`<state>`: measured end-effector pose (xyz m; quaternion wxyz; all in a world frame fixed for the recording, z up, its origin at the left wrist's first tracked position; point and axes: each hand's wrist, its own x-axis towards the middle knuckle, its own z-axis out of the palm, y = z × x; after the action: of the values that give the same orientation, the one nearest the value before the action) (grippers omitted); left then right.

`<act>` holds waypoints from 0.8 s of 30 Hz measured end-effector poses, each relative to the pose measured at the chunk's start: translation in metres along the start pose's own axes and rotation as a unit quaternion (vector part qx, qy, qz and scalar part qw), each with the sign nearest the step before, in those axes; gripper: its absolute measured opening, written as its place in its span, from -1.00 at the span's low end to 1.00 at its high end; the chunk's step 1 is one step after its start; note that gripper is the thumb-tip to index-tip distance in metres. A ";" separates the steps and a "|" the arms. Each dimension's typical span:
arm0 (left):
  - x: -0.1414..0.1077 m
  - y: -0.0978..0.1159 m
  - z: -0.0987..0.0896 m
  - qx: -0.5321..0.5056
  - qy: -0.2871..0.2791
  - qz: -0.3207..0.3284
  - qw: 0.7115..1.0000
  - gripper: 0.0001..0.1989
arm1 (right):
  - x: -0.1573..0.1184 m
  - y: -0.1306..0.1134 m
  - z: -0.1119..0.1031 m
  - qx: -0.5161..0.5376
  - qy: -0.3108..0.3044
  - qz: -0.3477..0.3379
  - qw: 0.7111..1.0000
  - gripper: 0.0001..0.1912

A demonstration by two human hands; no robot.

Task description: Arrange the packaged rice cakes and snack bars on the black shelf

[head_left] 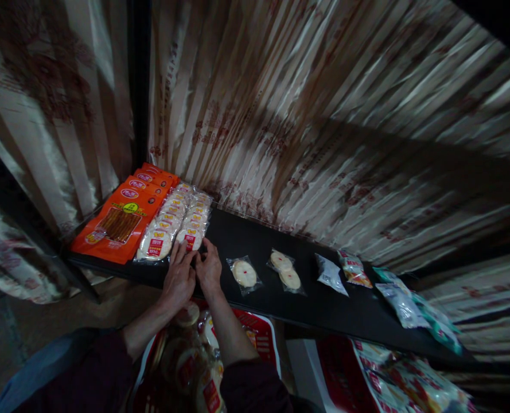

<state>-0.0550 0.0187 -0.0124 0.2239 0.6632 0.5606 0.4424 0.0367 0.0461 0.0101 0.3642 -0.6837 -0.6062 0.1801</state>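
A clear packet of white rice crackers (pixel 190 238) with a red label lies at the front of the right-hand row on the black shelf (pixel 255 307). My left hand (pixel 179 281) has its fingers on the packet's near edge. From the right, my right hand (pixel 209 266) pinches the near right corner, thumb and fingers close together. Both hands partly cover the packet's lower edge. Beside it runs another overlapping row of rice cracker packets (pixel 155 243), and left of that lie several orange snack bags (pixel 116 221), fanned back toward the curtain.
Farther right on the shelf are a single cracker packet (pixel 244 274), a two-cracker packet (pixel 285 271), a white pouch (pixel 331 275), a red-and-white bag (pixel 354 268) and green-white bags (pixel 438 321). Below stand a red box of cracker packets (pixel 265 335) and another box (pixel 308 373). Patterned curtains (pixel 272 132) hang behind.
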 end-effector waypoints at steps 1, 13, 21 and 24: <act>0.000 0.000 0.000 0.002 -0.003 -0.003 1.000 -0.52 | 0.000 0.000 0.000 0.002 -0.005 0.000 1.000 -0.55; -0.001 0.003 -0.001 0.025 -0.015 -0.011 1.000 -0.52 | 0.000 0.008 0.004 0.000 0.025 -0.009 1.000 -0.60; -0.003 0.003 -0.001 0.027 -0.006 0.004 1.000 -0.50 | -0.001 0.009 0.001 0.030 0.024 -0.027 0.999 -0.58; -0.003 0.005 -0.002 0.031 0.001 0.010 0.999 -0.51 | -0.002 0.007 -0.002 0.036 0.029 -0.032 0.998 -0.60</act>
<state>-0.0541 0.0135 -0.0084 0.1989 0.6749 0.5677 0.4274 0.0424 0.0432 0.0058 0.4115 -0.6555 -0.6100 0.1697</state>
